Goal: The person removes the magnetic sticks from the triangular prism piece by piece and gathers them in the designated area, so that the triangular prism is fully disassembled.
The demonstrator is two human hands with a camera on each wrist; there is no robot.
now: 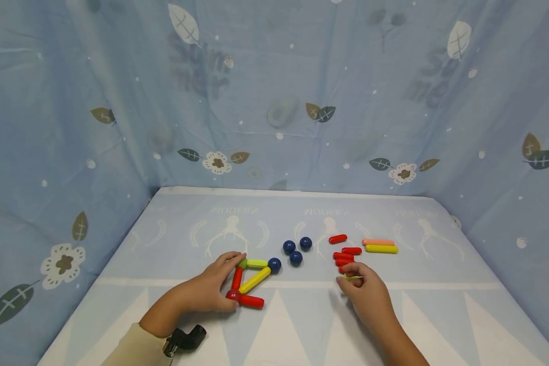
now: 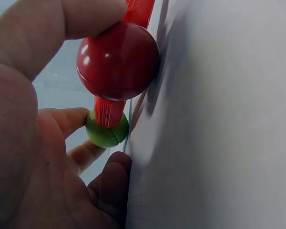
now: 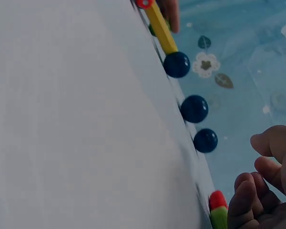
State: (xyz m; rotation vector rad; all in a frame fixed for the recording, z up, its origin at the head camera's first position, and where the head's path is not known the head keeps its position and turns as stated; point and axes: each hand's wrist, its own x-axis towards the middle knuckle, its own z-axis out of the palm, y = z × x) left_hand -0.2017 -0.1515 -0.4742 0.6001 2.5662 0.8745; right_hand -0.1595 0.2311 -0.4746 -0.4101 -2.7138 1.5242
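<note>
A flat figure of rods and balls lies on the blue cloth. My left hand [image 1: 229, 282] grips it: the thumb [image 2: 81, 16] presses the red ball [image 1: 233, 295] [image 2: 117, 59] and the fingers curl round the green ball [image 1: 242, 263] [image 2: 106, 130]. A short red rod [image 1: 237, 278] [image 2: 108, 112] joins these two balls. From the green ball a yellow-green rod [image 1: 256, 264] runs to a blue ball [image 1: 274, 265] [image 3: 176, 64]. A yellow rod [image 1: 254, 280] [image 3: 161, 26] slants back from it to the red ball. My right hand [image 1: 350, 277] pinches a green rod [image 1: 353, 278] [image 3: 219, 217] against the cloth.
Three loose blue balls [image 1: 295, 258] sit in the middle. Several red rods [image 1: 351, 250] lie just beyond my right hand, with an orange rod [image 1: 377, 242] and a yellow rod [image 1: 381, 249] to their right. Another red rod [image 1: 251, 301] sticks out from the red ball. Cloth walls [image 1: 73, 178] enclose three sides.
</note>
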